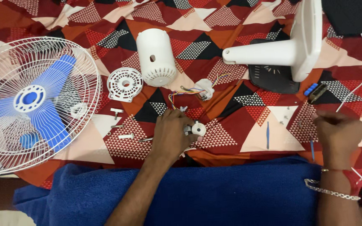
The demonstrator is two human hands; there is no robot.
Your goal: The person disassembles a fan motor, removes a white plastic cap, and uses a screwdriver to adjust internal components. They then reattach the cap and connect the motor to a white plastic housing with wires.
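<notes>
Motor part [198, 128]: small white round piece with a metal bit on its side, sitting on the patterned cloth [231, 121] near the middle, just above the blue towel [231, 192].
Left hand [170, 134]: palm down over the cloth, fingers curled and touching the motor part's left side. Can't really tell if it's gripping or just resting against it.
Right hand [339, 130]: off to the right, well apart from the motor part, fingers pinched together around something tiny I can't make out. Chain bracelet on the wrist.
Screws [120, 125]: a few loose white and metal bits left of the left hand.
Housing [156, 56]: white cylinder with vent holes, lying up top, with a round white vented cover [125, 84] just beside it.
Wires [189, 92]: coloured bundle ending in a small white block, above the motor part.
Fan guard [36, 100]: big white wire cage with blue blades, far left.
Stand [290, 46]: white base tipped on its side, top right, over a black plate.
Blue tool [267, 134]: thin stick between the hands.
</notes>
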